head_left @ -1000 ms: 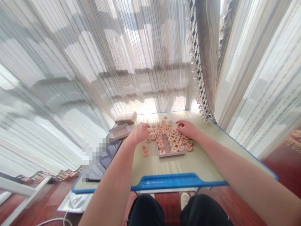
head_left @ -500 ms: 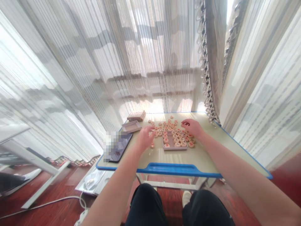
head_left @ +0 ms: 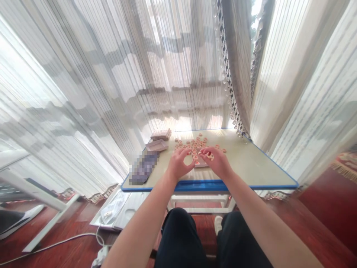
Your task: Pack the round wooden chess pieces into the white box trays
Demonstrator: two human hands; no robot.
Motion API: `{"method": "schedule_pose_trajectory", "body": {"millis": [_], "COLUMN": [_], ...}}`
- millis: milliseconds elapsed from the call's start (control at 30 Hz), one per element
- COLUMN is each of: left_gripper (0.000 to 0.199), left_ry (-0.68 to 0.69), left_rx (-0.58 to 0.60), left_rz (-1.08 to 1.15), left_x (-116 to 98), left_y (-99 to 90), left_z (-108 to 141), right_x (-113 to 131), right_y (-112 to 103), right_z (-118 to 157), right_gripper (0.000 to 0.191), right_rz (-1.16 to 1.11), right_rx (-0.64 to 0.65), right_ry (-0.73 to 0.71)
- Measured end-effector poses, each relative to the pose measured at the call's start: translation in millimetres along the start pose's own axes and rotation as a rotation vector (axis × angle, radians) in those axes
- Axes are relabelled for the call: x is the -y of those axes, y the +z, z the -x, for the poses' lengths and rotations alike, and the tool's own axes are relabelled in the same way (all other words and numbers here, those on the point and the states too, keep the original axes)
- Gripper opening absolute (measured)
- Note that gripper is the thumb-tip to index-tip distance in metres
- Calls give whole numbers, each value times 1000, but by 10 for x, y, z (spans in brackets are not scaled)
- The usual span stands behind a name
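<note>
Round wooden pieces with red or dark characters (head_left: 198, 140) lie scattered over the pale green tabletop. A shallow box (head_left: 201, 166) holds more of them, a column of red-marked pieces along its left side. My left hand (head_left: 179, 163) is at the box's left edge, thumb and index finger apart in a wide curve, nothing between them. Over the box, my right hand (head_left: 217, 160) pinches a small pale piece (head_left: 200, 153) between thumb and fingertips and hides the box's right part.
At the table's back left are a shallow box lid (head_left: 157, 145) and a stacked bundle (head_left: 161, 134). A dark tablet (head_left: 146, 167), partly pixelated, lies at the left edge. The table's rim (head_left: 267, 186) is blue; curtains (head_left: 178, 67) hang behind.
Both hands have come together over the box, the right one moving left from the pieces beside it and now pinching a piece. The camera view has shifted slightly.
</note>
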State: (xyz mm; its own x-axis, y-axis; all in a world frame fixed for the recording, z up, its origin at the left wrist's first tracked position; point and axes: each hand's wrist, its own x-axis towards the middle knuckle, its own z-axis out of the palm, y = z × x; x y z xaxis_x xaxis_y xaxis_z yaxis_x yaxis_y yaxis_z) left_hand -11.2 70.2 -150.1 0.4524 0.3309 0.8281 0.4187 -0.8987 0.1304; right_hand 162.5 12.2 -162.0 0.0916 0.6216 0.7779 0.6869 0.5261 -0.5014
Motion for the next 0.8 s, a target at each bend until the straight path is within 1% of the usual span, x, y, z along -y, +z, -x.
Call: {"method": "schedule_pose_trajectory", "body": {"millis": [33,100,167,267,333,433,533,600,700,800], "left_gripper": [28,24,21,20,19,18,20,21,16,15], "left_ry": [16,43,53,42,36,51,82,88,79,56], "left_rx": [33,99,144,151,125,89,114,118,99,97], "left_rz": [6,14,18,47,74,74,57,45,43,63], "left_x": [-6,-16,-27,-38,-35,-14,4,3,-20,-44], "left_y": [3,9,9,8,17,42,58,58,47,37], "left_z": [3,3,-4,-16,-19,-17,-14,-15,-18,-17], "right_x": [0,6,17,33,43,58,72,76,79,95], "right_y": [4,27,59,93,97,87,74,67,63,54], "right_z": [35,82,96,72,45,20,19,23,26,26], "right_gripper": [10,7,4,8,12,14,15,17,19,17], "right_rz": [-9,-26,-55,-154,-228,-286,-287,-268,-251,-253], "right_rx": [16,93,149,109,67,50,40,15,-8,10], "right_ry": [15,16,12,46,80,146,231,261,262,253]}}
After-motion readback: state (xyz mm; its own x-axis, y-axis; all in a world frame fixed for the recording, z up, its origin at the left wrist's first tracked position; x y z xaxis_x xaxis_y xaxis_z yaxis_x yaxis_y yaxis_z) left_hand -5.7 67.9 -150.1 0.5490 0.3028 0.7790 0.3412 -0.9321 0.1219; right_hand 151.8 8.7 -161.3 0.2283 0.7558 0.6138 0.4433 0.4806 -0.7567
